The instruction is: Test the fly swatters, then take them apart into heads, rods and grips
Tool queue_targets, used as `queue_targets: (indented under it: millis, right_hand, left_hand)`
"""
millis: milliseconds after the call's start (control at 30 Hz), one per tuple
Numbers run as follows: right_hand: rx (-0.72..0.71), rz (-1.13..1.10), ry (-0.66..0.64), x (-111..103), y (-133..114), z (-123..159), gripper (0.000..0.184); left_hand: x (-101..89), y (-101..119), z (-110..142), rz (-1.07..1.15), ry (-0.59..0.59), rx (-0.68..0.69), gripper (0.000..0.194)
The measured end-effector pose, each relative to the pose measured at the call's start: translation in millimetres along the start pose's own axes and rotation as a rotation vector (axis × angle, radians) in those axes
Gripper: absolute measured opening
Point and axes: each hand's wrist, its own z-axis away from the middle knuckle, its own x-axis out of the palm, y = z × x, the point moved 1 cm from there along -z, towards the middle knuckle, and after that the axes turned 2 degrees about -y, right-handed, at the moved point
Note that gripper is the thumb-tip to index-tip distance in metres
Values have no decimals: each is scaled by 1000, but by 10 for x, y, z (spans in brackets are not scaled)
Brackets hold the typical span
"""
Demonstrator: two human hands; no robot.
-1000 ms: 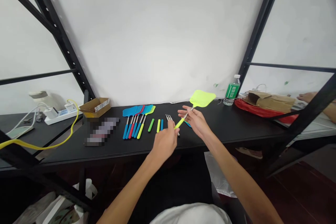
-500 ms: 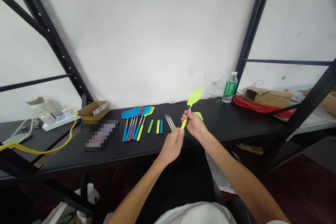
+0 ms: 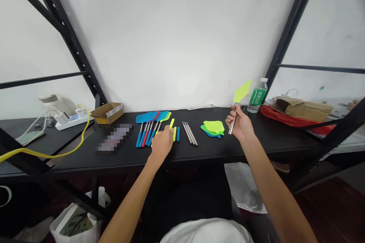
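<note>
In my right hand (image 3: 241,121), raised over the right part of the table, is a fly swatter (image 3: 242,91) with a yellow-green head and a bare metal rod that has no coloured grip on it. My left hand (image 3: 163,142) is closed around a yellow handle sleeve (image 3: 172,123), low over the table. Beside it lie another yellow sleeve (image 3: 174,134) and a blue sleeve (image 3: 178,134); the green sleeve is hidden under the hand. Between my hands rest several metal rods (image 3: 190,134) and a small pile of swatter heads (image 3: 213,127), yellow-green over blue.
Several complete swatters (image 3: 148,129) lie side by side left of my left hand. Farther left are a blurred flat item (image 3: 115,138), an open cardboard box (image 3: 107,113) and a yellow cable (image 3: 82,136). A water bottle (image 3: 258,97) and a red bag (image 3: 285,117) stand to the right.
The yellow sleeve has come off the swatter's rod. My left hand has carried it left towards the other sleeves, while my right hand has moved right with the swatter.
</note>
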Motion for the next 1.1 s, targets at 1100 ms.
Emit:
queue_targets:
  millis: [1100]
  right_hand:
    - [638, 155, -642, 768, 813, 827, 26]
  left_hand:
    - [-222, 446, 203, 1641, -354, 106, 35]
